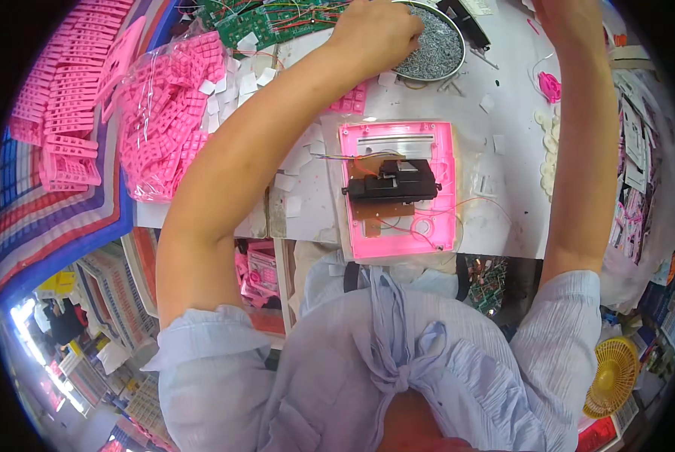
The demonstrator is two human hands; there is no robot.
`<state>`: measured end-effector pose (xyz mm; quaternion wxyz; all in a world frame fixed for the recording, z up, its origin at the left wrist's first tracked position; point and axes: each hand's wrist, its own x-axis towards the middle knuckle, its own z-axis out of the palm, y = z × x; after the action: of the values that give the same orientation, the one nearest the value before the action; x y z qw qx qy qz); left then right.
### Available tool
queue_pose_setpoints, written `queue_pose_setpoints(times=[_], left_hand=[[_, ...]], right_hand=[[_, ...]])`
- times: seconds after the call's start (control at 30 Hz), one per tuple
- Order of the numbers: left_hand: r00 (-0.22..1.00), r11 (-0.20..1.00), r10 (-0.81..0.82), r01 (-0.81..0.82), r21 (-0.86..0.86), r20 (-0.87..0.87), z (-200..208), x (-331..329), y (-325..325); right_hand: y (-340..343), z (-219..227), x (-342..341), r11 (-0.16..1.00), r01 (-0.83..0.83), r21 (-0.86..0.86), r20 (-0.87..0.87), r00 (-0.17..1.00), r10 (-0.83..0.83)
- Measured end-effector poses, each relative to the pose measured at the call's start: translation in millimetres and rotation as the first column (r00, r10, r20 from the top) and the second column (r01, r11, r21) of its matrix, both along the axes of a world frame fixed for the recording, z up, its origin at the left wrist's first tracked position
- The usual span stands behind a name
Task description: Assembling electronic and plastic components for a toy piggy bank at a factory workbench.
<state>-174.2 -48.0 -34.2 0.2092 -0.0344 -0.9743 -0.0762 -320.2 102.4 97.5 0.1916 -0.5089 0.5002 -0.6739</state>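
My left hand [379, 32] reaches over the near left rim of a round metal dish [462, 62] heaped with small grey metal pieces [437, 49], which look like screws. Its fingers are curled; whatever they pinch is hidden. The top edge of the picture cuts off my right hand [567, 11], so its fingers do not show. In front of me lies a pink plastic casing [444, 169], open side up. Across its middle sits a black mechanism [394, 183] with brown boards [382, 212] and thin wires around it.
A clear bag of pink keypad parts [164, 113] stands at the left, beside stacked pink frames [74, 90]. Green circuit boards [277, 22] with wires lie at the back. White paper pieces [266, 75] are scattered about. Cream round pieces [550, 151] lie near my right forearm.
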Motion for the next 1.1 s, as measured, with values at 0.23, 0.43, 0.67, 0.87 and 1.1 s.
queue_pose_setpoints(times=[0.23,0.43,0.67,0.87,1.1], left_hand=[[0.999,0.997,0.011,-0.013,-0.081,-0.031,6.9,5.7,2.4],[0.991,0.991,0.120,-0.115,-0.074,0.059,9.5,7.7,2.2],[0.994,0.981,-0.075,0.088,0.173,-0.079,78.6,127.2,66.8],[0.998,0.718,-0.069,0.052,0.694,-0.004,58.1,185.3,109.9],[0.999,0.760,0.015,0.020,0.650,-0.048,56.5,191.3,112.9]], right_hand=[[20.2,17.1,63.3,0.997,0.011,0.079,-0.018,1.000,-0.010],[23.1,3.0,82.5,0.992,-0.128,-0.015,0.131,0.983,0.129],[85.3,-18.0,123.9,0.968,-0.205,-0.144,0.362,0.900,0.245],[96.5,-5.4,160.9,0.929,-0.341,-0.143,0.282,0.886,0.369],[88.4,-1.8,178.6,0.923,-0.364,-0.126,0.341,0.858,0.385]])
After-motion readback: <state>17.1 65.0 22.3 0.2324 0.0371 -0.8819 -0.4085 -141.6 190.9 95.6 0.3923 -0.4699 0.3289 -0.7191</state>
